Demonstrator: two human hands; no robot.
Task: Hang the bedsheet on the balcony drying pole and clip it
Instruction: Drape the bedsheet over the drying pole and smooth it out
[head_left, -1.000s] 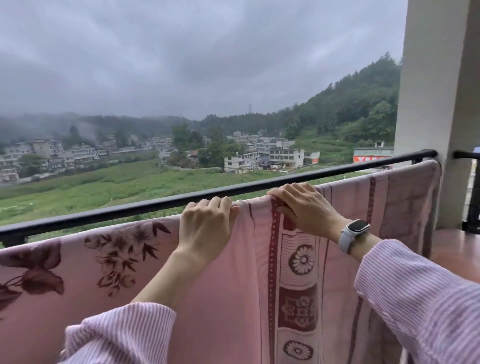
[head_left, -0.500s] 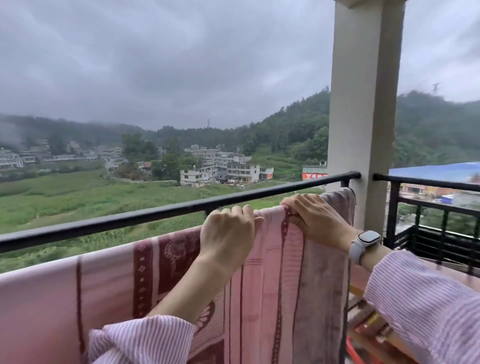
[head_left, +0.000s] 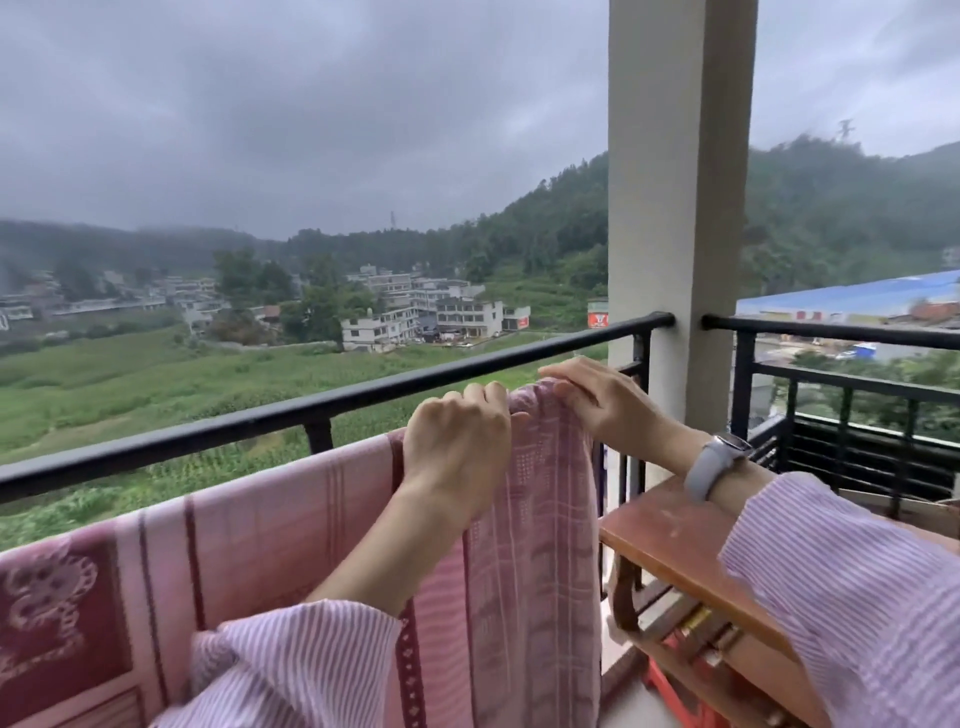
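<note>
The pink bedsheet (head_left: 291, 525) is hanging in front of me, draping down on the near side and running from the far left to its edge just short of the pillar (head_left: 680, 208). Whatever it is hanging over is hidden under the cloth; the black railing (head_left: 260, 423) is running just behind its top. My left hand (head_left: 457, 441) is curling over the top of the bedsheet near its right end, fingers closed on the fold, my striped sleeve (head_left: 291, 665) pushed back on the forearm. Just to the right, my right hand (head_left: 597, 400) is gripping the bunched top corner of the same bedsheet, fingers bent over it and touching the cloth, a watch (head_left: 714, 465) on that wrist. Below my right forearm, a brown wooden surface (head_left: 670, 540) is standing beside the sheet's right edge.
</note>
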